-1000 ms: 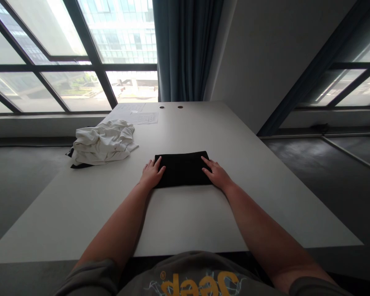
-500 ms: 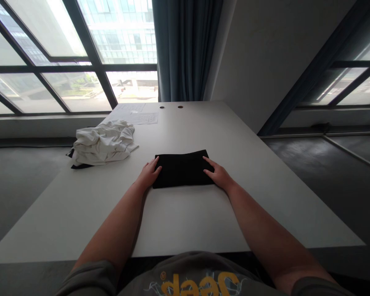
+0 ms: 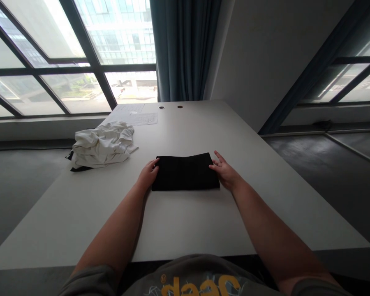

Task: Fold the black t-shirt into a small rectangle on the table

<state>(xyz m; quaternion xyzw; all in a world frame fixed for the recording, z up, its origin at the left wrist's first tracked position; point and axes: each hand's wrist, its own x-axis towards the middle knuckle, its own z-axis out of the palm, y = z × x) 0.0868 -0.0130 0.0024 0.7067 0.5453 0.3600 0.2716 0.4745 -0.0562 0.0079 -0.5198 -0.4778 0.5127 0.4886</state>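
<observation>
A black garment (image 3: 185, 172), folded into a flat rectangle, lies on the white table (image 3: 191, 222) in front of me. At its left edge my left hand (image 3: 148, 173) is closed on the fabric, thumb over the top. My right hand (image 3: 225, 170) is by the right edge, its fingers apart and the thumb touching the cloth's border. Part of the right fingers is hidden behind the hand and cloth, and the garment's exact kind does not show.
On the table's left side a crumpled white garment (image 3: 105, 144) rests over something dark. Printed papers (image 3: 142, 118) lie at the far left end, beside two round cable holes (image 3: 180, 107). A blue curtain (image 3: 185, 49) and windows stand beyond.
My right hand has slid outward from the top of the black garment to its right edge, its fingers lifting apart. The left hand has barely moved, staying on the left edge.
</observation>
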